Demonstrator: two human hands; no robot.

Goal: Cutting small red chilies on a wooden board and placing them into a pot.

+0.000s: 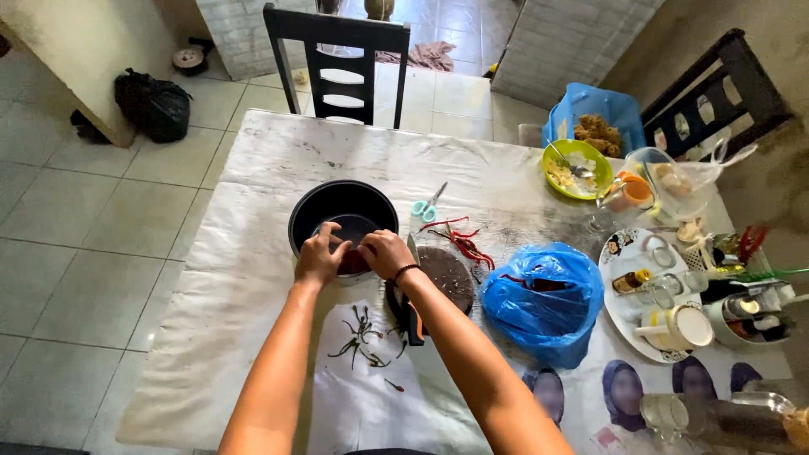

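Both hands, left hand [318, 255] and right hand [386, 251], are reaching over the pot [343, 217] rim on the tabletop [253, 244]. Fingers are pinching red chilies [352, 263] there. Keep the grip light, working directly above the pot.

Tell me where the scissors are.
In the head view, the scissors lie on the table, just right of the black pot and above the red chillies.

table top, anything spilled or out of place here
Yes. Green chili stems lie scattered loose on the cloth by the wooden board, and red chilies sprawl beyond the board's far edge. A knife lies across the board's near rim. Both hands, left hand and right hand, reach into the black pot.
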